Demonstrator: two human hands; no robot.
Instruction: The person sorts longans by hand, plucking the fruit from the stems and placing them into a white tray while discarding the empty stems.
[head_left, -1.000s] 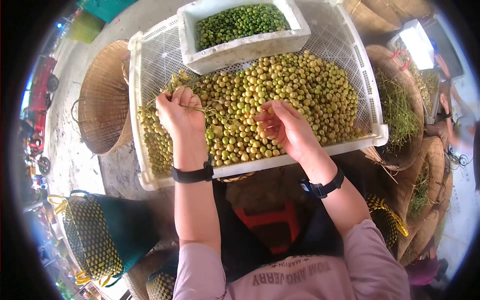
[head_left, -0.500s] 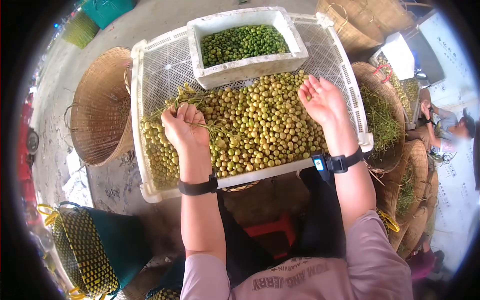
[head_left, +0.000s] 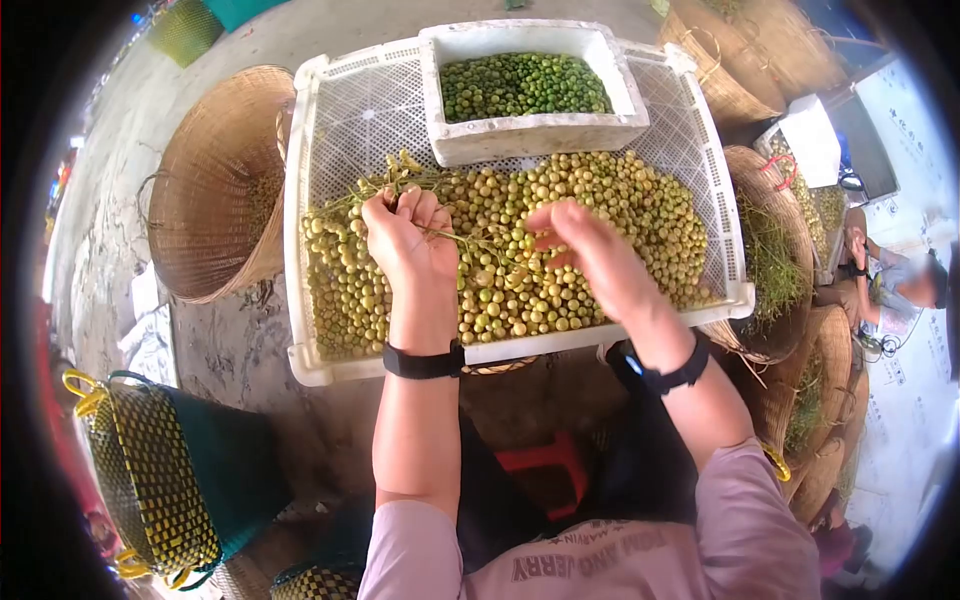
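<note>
My left hand (head_left: 412, 235) is closed on a thin green fruit stem (head_left: 450, 236), part of a tangle of twigs jutting out on both sides of the fist. My right hand (head_left: 595, 255) hovers over the fruit pile, slightly blurred, fingers loosely bent and apart, with nothing clearly held. Beneath both hands lies a heap of small round yellow-green fruits (head_left: 630, 200) in a shallow white perforated plastic tray (head_left: 365, 110). A white foam box (head_left: 545, 135) stands across the tray's far side and holds smaller, darker green fruits (head_left: 525, 85).
A deep wicker basket (head_left: 200, 220) stands left of the tray. On the right, another basket (head_left: 735, 165) holds stripped stems (head_left: 770, 260). A yellow-black woven bag (head_left: 150, 470) sits at lower left. Another person (head_left: 890, 285) sits at far right.
My right hand has swung left and inward toward the stem, turning from palm up to fingers pointing left. My left hand keeps its hold on the stem. The whole view has shifted slightly.
</note>
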